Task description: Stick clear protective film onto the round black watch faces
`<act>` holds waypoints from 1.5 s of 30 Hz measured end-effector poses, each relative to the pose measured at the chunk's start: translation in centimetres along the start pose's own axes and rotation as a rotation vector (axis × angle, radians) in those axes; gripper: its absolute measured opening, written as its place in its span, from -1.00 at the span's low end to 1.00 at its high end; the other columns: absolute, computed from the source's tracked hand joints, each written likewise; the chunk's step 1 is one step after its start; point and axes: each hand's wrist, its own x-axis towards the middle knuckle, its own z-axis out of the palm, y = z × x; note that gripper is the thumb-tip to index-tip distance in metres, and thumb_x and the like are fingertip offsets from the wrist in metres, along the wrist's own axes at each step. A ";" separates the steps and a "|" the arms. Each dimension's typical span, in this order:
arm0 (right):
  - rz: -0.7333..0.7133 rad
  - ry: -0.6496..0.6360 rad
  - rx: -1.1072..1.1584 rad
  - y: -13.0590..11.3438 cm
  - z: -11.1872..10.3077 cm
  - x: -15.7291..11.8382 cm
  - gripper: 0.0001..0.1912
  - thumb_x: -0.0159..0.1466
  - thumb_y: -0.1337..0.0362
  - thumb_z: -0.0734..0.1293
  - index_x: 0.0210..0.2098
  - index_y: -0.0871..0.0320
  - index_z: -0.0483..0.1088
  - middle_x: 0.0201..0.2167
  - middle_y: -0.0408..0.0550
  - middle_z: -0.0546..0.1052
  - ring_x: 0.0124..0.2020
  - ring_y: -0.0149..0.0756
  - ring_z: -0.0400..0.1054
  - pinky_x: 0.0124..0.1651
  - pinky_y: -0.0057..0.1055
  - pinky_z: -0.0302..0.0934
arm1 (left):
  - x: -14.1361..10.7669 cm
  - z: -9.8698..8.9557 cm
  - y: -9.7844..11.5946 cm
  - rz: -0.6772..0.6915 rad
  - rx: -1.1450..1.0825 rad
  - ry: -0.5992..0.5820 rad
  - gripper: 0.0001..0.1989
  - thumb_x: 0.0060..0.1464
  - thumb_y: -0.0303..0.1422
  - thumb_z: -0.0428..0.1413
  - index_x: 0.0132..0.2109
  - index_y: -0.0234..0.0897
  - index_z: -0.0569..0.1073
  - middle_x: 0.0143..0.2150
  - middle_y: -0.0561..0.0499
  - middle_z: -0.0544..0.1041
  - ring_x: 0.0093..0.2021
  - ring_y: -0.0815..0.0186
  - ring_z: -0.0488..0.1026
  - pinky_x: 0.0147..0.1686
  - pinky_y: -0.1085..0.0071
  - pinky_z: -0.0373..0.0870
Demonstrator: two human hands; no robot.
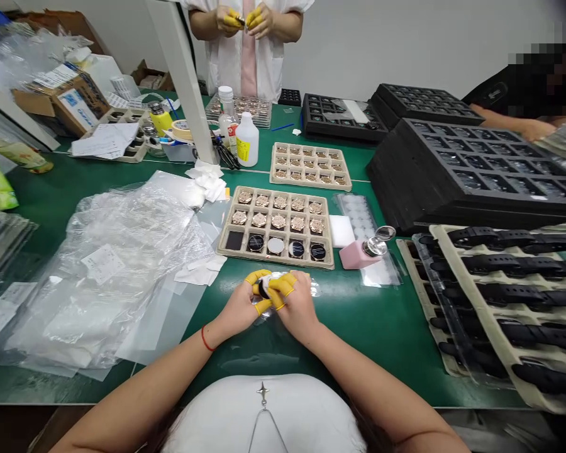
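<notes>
My left hand (pixel 238 308) and my right hand (pixel 297 305) meet at the middle of the green bench mat (pixel 358 321), with yellow finger cots on several fingers. Between them they hold a round black watch body (pixel 264 289), partly hidden by my fingers and a white wipe (pixel 278 280). A clear plastic film (pixel 311 288) lies under my hands. Just beyond them stands a beige compartment tray (pixel 224 223) holding rose-gold watch parts in its upper rows and dark round watch faces in its lowest row.
A second beige tray (pixel 283 165) holds more rose-gold parts. To the right are a pink pump bottle (pixel 353 255), a white sponge (pixel 342 231), black foam trays (pixel 471 170) and black watch straps (pixel 514 277). Plastic bags (pixel 122 277) cover the left. Co-workers' hands (pixel 238 22) show beyond.
</notes>
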 end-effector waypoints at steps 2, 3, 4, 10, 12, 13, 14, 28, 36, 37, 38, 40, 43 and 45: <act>-0.045 -0.022 0.012 -0.4 0.3 -0.3 -0.89 0.27 0.34 0.23 -0.28 0.10 0.40 -0.38 -0.08 0.47 -0.26 -0.23 0.18 -0.16 -0.25 0.06 | 0.1 -0.1 -0.1 0.030 0.045 0.011 -0.53 -0.07 -0.47 0.13 0.04 -0.28 0.26 -0.06 -0.07 0.45 -0.13 0.27 0.44 -0.14 0.38 0.38; -0.061 -0.029 0.010 -0.6 0.5 -0.3 -0.88 0.27 0.35 0.23 -0.28 0.09 0.40 -0.38 -0.08 0.47 -0.26 -0.22 0.17 -0.16 -0.25 0.06 | 0.1 -0.1 -0.2 0.039 0.069 0.013 -0.54 -0.08 -0.48 0.13 0.03 -0.28 0.27 -0.05 -0.08 0.44 -0.11 0.26 0.43 -0.12 0.37 0.37; -0.069 -0.033 0.001 -0.7 0.7 -0.3 -0.87 0.27 0.36 0.22 -0.27 0.09 0.41 -0.38 -0.08 0.47 -0.26 -0.22 0.17 -0.16 -0.25 0.06 | 0.1 -0.2 -0.3 0.038 0.094 0.013 -0.56 -0.08 -0.49 0.12 0.00 -0.28 0.28 -0.06 -0.08 0.45 -0.12 0.26 0.43 -0.12 0.37 0.37; -0.010 0.028 -0.057 0.1 0.9 0.6 -0.88 0.28 0.32 0.21 -0.27 0.12 0.40 -0.37 -0.05 0.45 -0.28 -0.23 0.17 -0.18 -0.25 0.05 | 0.0 -0.1 -0.6 -0.022 0.192 -0.004 -0.66 -0.03 -0.42 0.12 -0.07 -0.32 0.29 -0.39 0.06 0.47 -0.39 0.35 0.40 -0.38 0.44 0.33; 0.007 0.046 -0.071 0.5 0.7 0.7 -0.88 0.27 0.33 0.21 -0.27 0.13 0.39 -0.37 -0.04 0.45 -0.28 -0.22 0.17 -0.17 -0.24 0.05 | 0.0 0.0 -0.5 -0.018 0.148 -0.001 -0.53 -0.02 -0.38 0.14 0.05 -0.32 0.22 -0.37 0.06 0.47 -0.38 0.35 0.40 -0.36 0.44 0.33; 0.016 0.048 -0.078 0.7 0.7 0.7 -0.88 0.27 0.33 0.21 -0.27 0.14 0.39 -0.37 -0.03 0.45 -0.27 -0.21 0.17 -0.16 -0.24 0.05 | 0.0 0.0 -0.4 -0.018 0.126 0.008 -0.48 -0.02 -0.36 0.15 0.09 -0.31 0.19 -0.34 0.05 0.48 -0.37 0.35 0.40 -0.35 0.43 0.34; 0.026 0.048 -0.084 0.8 0.6 0.7 -0.88 0.27 0.34 0.21 -0.27 0.15 0.39 -0.37 -0.03 0.45 -0.27 -0.21 0.18 -0.16 -0.23 0.05 | 0.0 0.0 -0.4 -0.019 0.109 0.020 -0.46 -0.02 -0.35 0.16 0.10 -0.29 0.18 -0.31 0.03 0.49 -0.34 0.35 0.41 -0.32 0.43 0.35; 0.244 -0.059 -0.060 2.6 -1.9 1.3 -0.81 0.26 0.28 0.23 -0.15 0.11 0.39 -0.29 -0.01 0.47 -0.19 -0.14 0.23 -0.04 -0.13 0.06 | 0.0 -0.5 0.5 -0.046 -0.047 0.071 -0.46 -0.06 -0.30 0.22 0.06 -0.23 0.21 -0.11 -0.06 0.50 -0.14 0.23 0.50 -0.08 0.27 0.41; 0.629 -0.303 0.438 4.3 -4.7 1.7 -0.79 0.19 0.21 0.25 -0.24 0.13 0.43 -0.22 -0.03 0.48 -0.16 -0.21 0.34 -0.06 -0.21 0.20 | 0.3 -1.9 1.1 0.030 -0.077 0.082 -0.50 -0.02 -0.29 0.20 0.05 -0.23 0.22 -0.07 -0.12 0.53 -0.02 0.16 0.48 0.07 0.15 0.33; 0.638 -0.310 0.456 4.2 -4.7 1.7 -0.80 0.18 0.21 0.26 -0.26 0.13 0.43 -0.23 -0.04 0.48 -0.17 -0.22 0.34 -0.06 -0.21 0.20 | 0.3 -1.9 1.1 0.030 -0.082 0.079 -0.51 -0.03 -0.29 0.20 0.04 -0.23 0.23 -0.07 -0.12 0.52 -0.02 0.16 0.48 0.07 0.15 0.33; 0.629 -0.312 0.460 4.0 -4.6 1.7 -0.82 0.16 0.21 0.28 -0.28 0.13 0.43 -0.25 -0.05 0.48 -0.18 -0.22 0.34 -0.06 -0.22 0.20 | 0.3 -1.9 1.1 0.030 -0.088 0.074 -0.51 -0.03 -0.29 0.20 0.03 -0.23 0.24 -0.06 -0.12 0.52 -0.02 0.16 0.48 0.07 0.16 0.33; 0.588 -0.316 0.460 3.6 -4.5 1.7 -0.87 0.15 0.22 0.29 -0.34 0.13 0.41 -0.28 -0.07 0.48 -0.19 -0.23 0.33 -0.05 -0.22 0.19 | 0.3 -1.8 1.1 0.028 -0.090 0.061 -0.53 -0.04 -0.30 0.20 0.02 -0.22 0.25 -0.04 -0.11 0.51 -0.02 0.17 0.48 0.06 0.18 0.34; 0.523 -0.316 0.448 2.9 -4.5 1.7 -0.92 0.15 0.25 0.29 -0.42 0.12 0.37 -0.31 -0.09 0.47 -0.19 -0.23 0.32 -0.05 -0.21 0.18 | 0.3 -1.6 1.0 0.030 -0.067 0.046 -0.55 -0.03 -0.31 0.20 0.02 -0.21 0.26 -0.03 -0.09 0.49 -0.03 0.19 0.48 0.05 0.21 0.36; 0.494 -0.318 0.437 2.7 -4.7 1.8 -0.93 0.15 0.26 0.28 -0.43 0.12 0.35 -0.30 -0.09 0.46 -0.18 -0.22 0.31 -0.05 -0.20 0.17 | 0.4 -1.6 0.7 0.021 -0.027 0.040 -0.54 -0.03 -0.34 0.19 0.03 -0.20 0.25 -0.05 -0.08 0.49 -0.05 0.21 0.48 0.01 0.24 0.38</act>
